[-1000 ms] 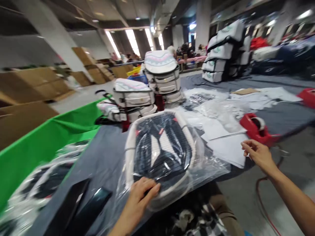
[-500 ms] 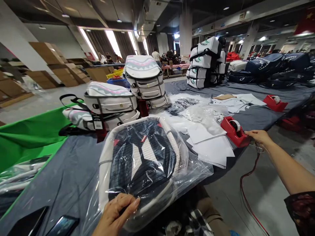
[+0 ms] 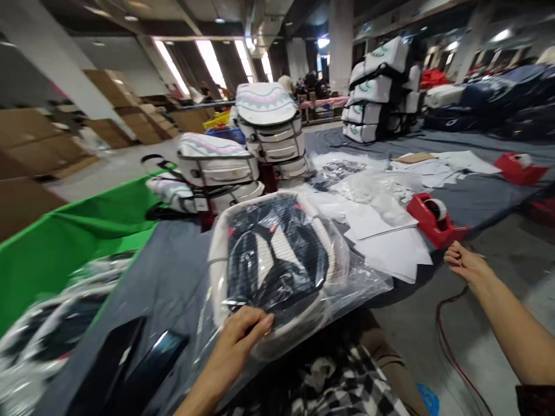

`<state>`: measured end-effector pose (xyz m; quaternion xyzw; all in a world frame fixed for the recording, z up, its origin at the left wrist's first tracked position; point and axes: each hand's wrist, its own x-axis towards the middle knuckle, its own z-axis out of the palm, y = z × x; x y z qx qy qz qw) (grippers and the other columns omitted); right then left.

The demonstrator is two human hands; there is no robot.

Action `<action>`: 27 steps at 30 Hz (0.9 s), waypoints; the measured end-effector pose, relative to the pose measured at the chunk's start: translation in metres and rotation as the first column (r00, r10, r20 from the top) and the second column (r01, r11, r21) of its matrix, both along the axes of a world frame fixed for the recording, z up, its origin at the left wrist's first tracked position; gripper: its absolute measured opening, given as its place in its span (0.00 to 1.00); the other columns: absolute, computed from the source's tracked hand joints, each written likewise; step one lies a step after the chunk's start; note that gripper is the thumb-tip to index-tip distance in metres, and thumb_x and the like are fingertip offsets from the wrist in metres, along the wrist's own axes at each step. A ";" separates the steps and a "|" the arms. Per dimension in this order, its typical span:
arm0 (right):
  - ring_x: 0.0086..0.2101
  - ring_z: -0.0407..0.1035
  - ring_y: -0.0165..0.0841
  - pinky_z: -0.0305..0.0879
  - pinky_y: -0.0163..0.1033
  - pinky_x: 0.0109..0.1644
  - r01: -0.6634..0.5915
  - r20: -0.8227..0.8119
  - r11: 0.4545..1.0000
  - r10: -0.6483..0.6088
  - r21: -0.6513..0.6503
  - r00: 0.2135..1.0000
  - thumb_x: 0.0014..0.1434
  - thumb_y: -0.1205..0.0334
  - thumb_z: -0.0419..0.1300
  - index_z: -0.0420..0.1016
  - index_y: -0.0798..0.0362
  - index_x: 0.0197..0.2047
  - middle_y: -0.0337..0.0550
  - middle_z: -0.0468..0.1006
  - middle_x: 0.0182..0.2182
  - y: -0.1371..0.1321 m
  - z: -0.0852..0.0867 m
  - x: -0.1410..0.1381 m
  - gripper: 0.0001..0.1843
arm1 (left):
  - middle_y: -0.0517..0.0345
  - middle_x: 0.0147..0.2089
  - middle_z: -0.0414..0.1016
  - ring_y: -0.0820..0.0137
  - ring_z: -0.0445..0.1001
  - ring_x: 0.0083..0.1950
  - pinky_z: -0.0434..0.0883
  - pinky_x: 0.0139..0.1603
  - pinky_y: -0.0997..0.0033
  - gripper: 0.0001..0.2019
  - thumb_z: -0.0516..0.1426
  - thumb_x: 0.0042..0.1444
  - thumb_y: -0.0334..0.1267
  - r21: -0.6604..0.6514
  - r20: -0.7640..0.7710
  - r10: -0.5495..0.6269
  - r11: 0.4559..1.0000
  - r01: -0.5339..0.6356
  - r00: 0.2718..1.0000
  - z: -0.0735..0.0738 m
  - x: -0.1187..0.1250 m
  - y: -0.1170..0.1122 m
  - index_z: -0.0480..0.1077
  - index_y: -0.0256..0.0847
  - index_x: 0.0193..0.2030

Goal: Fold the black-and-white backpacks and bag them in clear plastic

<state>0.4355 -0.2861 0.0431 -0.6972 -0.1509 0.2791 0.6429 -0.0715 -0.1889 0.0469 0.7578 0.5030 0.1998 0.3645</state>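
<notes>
Item: bagged backpack (image 3: 277,260) | we hold: left hand (image 3: 240,334) grasping its near edge | right hand (image 3: 466,264) open, empty, just beside tape dispenser (image 3: 433,219)

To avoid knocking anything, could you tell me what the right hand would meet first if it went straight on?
The right hand would probably meet the red tape dispenser first, though depth is hard to judge here.

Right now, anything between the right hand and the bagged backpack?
Yes: loose white paper sheets lie on the table between the right hand and the bagged backpack. The red tape dispenser sits just past the papers, off to the far side of that path.
</notes>
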 end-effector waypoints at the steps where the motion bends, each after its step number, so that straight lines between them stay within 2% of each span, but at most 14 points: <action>1: 0.16 0.42 0.22 0.40 0.30 0.20 -0.077 -0.060 0.997 0.077 0.013 0.995 0.66 0.63 0.58 0.49 0.51 0.22 0.29 0.49 0.16 0.007 0.000 -0.015 0.24 | 0.57 0.28 0.71 0.64 0.68 0.35 0.65 0.43 0.65 0.24 0.52 0.57 0.60 0.002 -0.002 0.005 1.000 -0.005 1.000 0.003 0.002 -0.002 0.69 0.43 0.22; 3: 0.16 0.40 0.22 0.38 0.30 0.18 -0.243 -0.143 0.968 0.249 0.058 0.958 0.64 0.57 0.60 0.49 0.51 0.22 0.29 0.47 0.17 0.021 0.007 -0.048 0.25 | 0.58 0.27 0.71 0.64 0.68 0.37 0.63 0.46 0.63 0.21 0.52 0.57 0.55 -0.003 -0.020 -0.001 1.000 0.001 1.000 0.006 0.006 -0.003 0.69 0.43 0.22; 5: 0.17 0.40 0.23 0.39 0.30 0.18 -0.434 -0.083 0.889 0.449 0.147 0.890 0.59 0.47 0.65 0.54 0.51 0.24 0.29 0.47 0.17 0.033 0.021 -0.083 0.26 | 0.59 0.25 0.70 0.65 0.68 0.37 0.61 0.52 0.61 0.20 0.52 0.58 0.50 -0.009 -0.048 -0.002 1.000 0.002 0.999 0.007 0.008 -0.002 0.69 0.42 0.21; 7: 0.19 0.47 0.24 0.46 0.31 0.21 -0.709 0.175 0.690 0.688 0.141 0.704 0.55 0.41 0.67 0.61 0.51 0.26 0.31 0.53 0.19 0.043 0.039 -0.119 0.26 | 0.60 0.24 0.70 0.66 0.68 0.38 0.60 0.54 0.62 0.18 0.52 0.60 0.46 -0.009 -0.066 0.004 1.000 -0.004 0.998 0.007 0.010 0.000 0.69 0.42 0.21; 10: 0.24 0.53 0.27 0.52 0.33 0.27 -0.954 0.507 0.192 0.861 -0.232 0.049 0.61 0.39 0.63 0.65 0.52 0.28 0.35 0.62 0.23 0.063 0.066 -0.175 0.25 | 0.60 0.25 0.71 0.67 0.68 0.39 0.60 0.51 0.64 0.18 0.53 0.61 0.43 -0.006 -0.064 0.016 1.000 -0.016 0.998 0.007 0.011 -0.001 0.69 0.42 0.21; 11: 0.24 0.53 0.27 0.51 0.33 0.28 -0.927 0.530 0.059 0.833 -0.371 -0.160 0.63 0.41 0.60 0.64 0.52 0.28 0.35 0.62 0.23 0.072 0.073 -0.192 0.24 | 0.61 0.25 0.72 0.67 0.68 0.39 0.60 0.50 0.65 0.18 0.53 0.61 0.42 -0.007 -0.063 0.015 1.000 -0.015 0.998 0.007 0.011 -0.001 0.69 0.41 0.21; 12: 0.24 0.53 0.27 0.49 0.33 0.29 -0.872 0.535 -0.018 0.783 -0.489 -0.316 0.66 0.43 0.57 0.63 0.52 0.29 0.35 0.62 0.23 0.082 0.077 -0.208 0.23 | 0.61 0.25 0.72 0.67 0.68 0.39 0.59 0.50 0.65 0.18 0.53 0.61 0.42 -0.008 -0.064 0.014 1.000 -0.014 0.998 0.007 0.011 -0.002 0.69 0.41 0.21; 13: 0.24 0.54 0.27 0.47 0.34 0.29 -0.808 0.538 -0.034 0.729 -0.588 -0.422 0.67 0.45 0.55 0.63 0.52 0.29 0.35 0.62 0.23 0.093 0.078 -0.222 0.21 | 0.61 0.25 0.72 0.67 0.68 0.39 0.59 0.50 0.65 0.18 0.53 0.62 0.42 -0.008 -0.068 0.010 1.000 -0.010 0.998 0.007 0.011 -0.002 0.69 0.41 0.21; 15: 0.24 0.57 0.28 0.43 0.35 0.29 -0.678 0.534 0.030 0.643 -0.735 -0.550 0.67 0.51 0.56 0.62 0.51 0.29 0.35 0.65 0.22 0.115 0.075 -0.239 0.17 | 0.61 0.26 0.73 0.67 0.69 0.39 0.58 0.51 0.65 0.18 0.53 0.62 0.42 -0.002 -0.077 0.001 1.000 -0.001 0.997 0.005 0.011 -0.001 0.69 0.41 0.22; 17: 0.23 0.60 0.29 0.42 0.36 0.29 -0.576 0.496 0.103 0.642 -0.811 -0.585 0.63 0.51 0.61 0.64 0.49 0.32 0.34 0.66 0.22 0.134 0.068 -0.241 0.15 | 0.62 0.26 0.73 0.67 0.69 0.40 0.58 0.51 0.64 0.18 0.54 0.62 0.41 0.010 -0.080 -0.002 1.000 0.003 0.997 0.004 0.010 0.000 0.68 0.41 0.22; 20: 0.22 0.61 0.31 0.44 0.34 0.28 -0.517 0.479 0.212 0.746 -0.829 -0.463 0.56 0.44 0.67 0.65 0.47 0.38 0.31 0.67 0.21 0.145 0.063 -0.222 0.20 | 0.62 0.27 0.73 0.67 0.69 0.40 0.58 0.51 0.64 0.18 0.54 0.63 0.41 0.010 -0.077 0.002 1.000 -0.001 0.997 0.004 0.010 0.000 0.68 0.40 0.22; 23: 0.22 0.59 0.30 0.48 0.34 0.27 -0.568 0.606 0.377 0.741 -0.731 -0.288 0.59 0.42 0.62 0.61 0.48 0.33 0.32 0.65 0.21 0.129 0.065 -0.204 0.21 | 0.62 0.27 0.73 0.67 0.69 0.41 0.57 0.52 0.63 0.17 0.54 0.63 0.40 -0.004 -0.081 0.004 1.000 -0.004 0.997 0.005 0.010 -0.001 0.68 0.40 0.22; 25: 0.23 0.59 0.29 0.51 0.34 0.29 -0.640 0.655 0.382 0.711 -0.667 -0.258 0.62 0.44 0.59 0.61 0.49 0.31 0.34 0.66 0.23 0.111 0.065 -0.207 0.19 | 0.62 0.28 0.74 0.67 0.69 0.41 0.57 0.53 0.62 0.17 0.55 0.63 0.40 -0.004 -0.086 0.007 1.000 -0.007 0.996 0.006 0.011 -0.001 0.69 0.40 0.22; 27: 0.25 0.61 0.29 0.52 0.34 0.30 -0.649 0.623 0.327 0.724 -0.687 -0.294 0.60 0.49 0.62 0.62 0.49 0.32 0.35 0.69 0.26 0.097 0.060 -0.222 0.16 | 0.62 0.28 0.74 0.68 0.70 0.41 0.58 0.53 0.62 0.17 0.55 0.64 0.39 0.003 -0.104 0.006 1.000 -0.005 0.995 0.007 0.011 -0.001 0.70 0.40 0.23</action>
